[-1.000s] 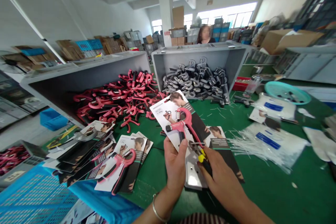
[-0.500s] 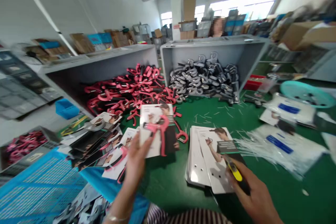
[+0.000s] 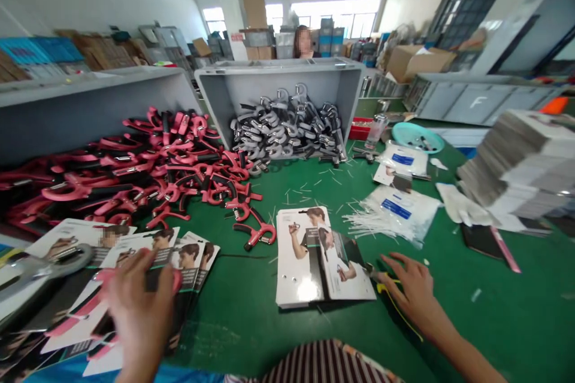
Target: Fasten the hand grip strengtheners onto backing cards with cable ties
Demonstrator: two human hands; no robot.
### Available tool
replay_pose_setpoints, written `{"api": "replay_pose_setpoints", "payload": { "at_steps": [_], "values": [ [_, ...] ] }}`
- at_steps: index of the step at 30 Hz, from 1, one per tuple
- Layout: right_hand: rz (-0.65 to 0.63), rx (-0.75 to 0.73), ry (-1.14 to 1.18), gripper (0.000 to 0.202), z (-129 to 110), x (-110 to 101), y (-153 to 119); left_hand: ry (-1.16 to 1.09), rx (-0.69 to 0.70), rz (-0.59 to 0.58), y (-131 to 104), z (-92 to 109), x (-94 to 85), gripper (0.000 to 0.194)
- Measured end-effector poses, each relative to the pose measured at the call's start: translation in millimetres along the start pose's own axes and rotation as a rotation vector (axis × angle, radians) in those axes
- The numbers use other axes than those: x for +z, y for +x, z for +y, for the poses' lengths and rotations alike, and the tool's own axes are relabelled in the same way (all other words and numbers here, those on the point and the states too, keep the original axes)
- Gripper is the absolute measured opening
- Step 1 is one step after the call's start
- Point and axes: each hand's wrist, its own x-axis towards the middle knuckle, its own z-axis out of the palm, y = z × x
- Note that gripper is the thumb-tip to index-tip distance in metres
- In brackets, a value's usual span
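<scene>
My left hand [image 3: 141, 302] is over a pile of printed cards [image 3: 155, 245] at lower left, thumb apart from the fingers and slightly blurred. Beneath it lies a card with a pink hand grip [image 3: 78, 311] fastened on; a grey hand grip [image 3: 49, 272] lies on another card beside it. My right hand [image 3: 411, 281] rests on the green table with fingers spread, its index and middle fingers beside the yellow-handled cutters [image 3: 389, 287]. Left of the cutters, a stack of cards [image 3: 299, 257] has a skewed card [image 3: 345, 269] on top. One loose pink hand grip [image 3: 260, 230] lies behind the stack.
A tipped grey bin [image 3: 211, 81] holds grey hand grips [image 3: 291, 125]; pink ones [image 3: 179, 161] spill from the bin at left. White ties [image 3: 372, 221] lie by a plastic bag [image 3: 417, 209]. A teal dish [image 3: 417, 136] and tall card stack [image 3: 516, 161] are right. Behind, a person [image 3: 305, 42].
My left hand has moved down and left onto the card pile, with the carded pink hand grip now lying there. My right hand has released the yellow-handled cutters onto the table. The view has turned right.
</scene>
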Motion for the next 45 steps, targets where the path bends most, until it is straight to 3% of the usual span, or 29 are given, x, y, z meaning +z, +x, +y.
{"api": "replay_pose_setpoints", "payload": {
  "at_steps": [2, 4, 6, 8, 11, 14, 16, 19, 21, 22, 23, 25, 27, 30, 31, 33, 36, 38, 42, 45],
  "values": [
    [0.002, -0.012, 0.098, 0.036, 3.8, -3.0, 32.8, -0.164, -0.034, -0.219, -18.6, 52.4, 27.8, 0.029],
    [-0.053, 0.028, 0.123, 0.034, 8.7, -3.6, 70.5, -0.285, -0.092, -0.636, -37.4, 103.9, 45.7, 0.035],
    [-0.103, 0.061, 0.088, 0.032, 12.0, 0.1, 107.4, -0.206, -0.029, -0.893, -50.2, 144.4, 54.8, 0.038],
    [-0.147, 0.081, 0.039, 0.026, 11.9, 7.5, 137.3, -0.113, 0.047, -0.971, -54.8, 169.6, 60.0, 0.039],
    [-0.212, 0.124, -0.038, 0.021, 5.8, 20.6, 162.2, -0.169, 0.046, -1.035, -55.0, 183.4, 71.4, 0.029],
    [-0.255, 0.136, -0.079, 0.02, -0.1, 27.5, 167.9, -0.401, -0.188, -1.164, -57.6, 182.8, 87.8, 0.015],
    [-0.268, 0.129, -0.082, 0.022, 0.5, 25.1, 168.6, -0.582, -0.333, -1.148, -55.2, 180.8, 94.9, 0.011],
    [-0.258, 0.121, -0.054, 0.026, 10.2, 11.9, 172.9, -0.71, -0.274, -0.881, -26.9, 174.7, 91.4, 0.013],
    [-0.248, 0.126, -0.008, 0.028, 20.6, 0.7, 177.4, -0.671, -0.189, -0.683, 8.4, 164.3, 83.7, 0.018],
    [-0.249, 0.134, 0.021, 0.029, 26.1, -4.3, 179.7, -0.663, -0.18, -0.648, 27.5, 156.4, 80.8, 0.021],
    [-0.253, 0.143, 0.048, 0.028, 31.3, -8.3, 181.7, -0.672, -0.189, -0.677, 45.4, 146.8, 79.6, 0.024],
    [-0.263, 0.168, 0.09, 0.024, 39.2, -12.5, 185.2, -0.689, -0.197, -0.84, 71.5, 124.3, 84.1, 0.029],
    [-0.272, 0.194, 0.122, 0.021, 42.1, -11.4, 187.8, -0.647, -0.164, -0.975, 81.0, 101.6, 97.0, 0.029],
    [-0.307, 0.217, 0.171, 0.021, 37.2, -3.5, 189.0, -0.516, -0.094, -1.022, 72.7, 77.2, 121.0, 0.029],
    [-0.324, 0.223, 0.178, 0.02, 34.2, -0.4, 188.6, -0.467, -0.071, -0.958, 67.9, 72.7, 127.0, 0.028],
    [-0.351, 0.241, 0.16, 0.016, 28.4, 4.7, 187.0, -0.377, -0.031, -0.717, 59.4, 68.0, 133.2, 0.029],
    [-0.346, 0.276, 0.082, 0.016, 21.3, 10.0, 185.5, -0.356, -0.074, -0.418, 47.8, 65.5, 128.6, 0.033],
    [-0.308, 0.301, 0.021, 0.017, 17.1, 14.0, 186.7, -0.425, -0.153, -0.405, 36.0, 63.5, 120.3, 0.035],
    [-0.23, 0.368, -0.082, 0.02, 9.3, 27.1, 192.5, -0.527, -0.303, -0.52, 1.4, 54.4, 102.0, 0.04],
    [-0.204, 0.391, -0.092, 0.015, 6.8, 33.5, 196.0, -0.548, -0.394, -0.541, -19.0, 42.1, 89.4, 0.043]
  ]
}}
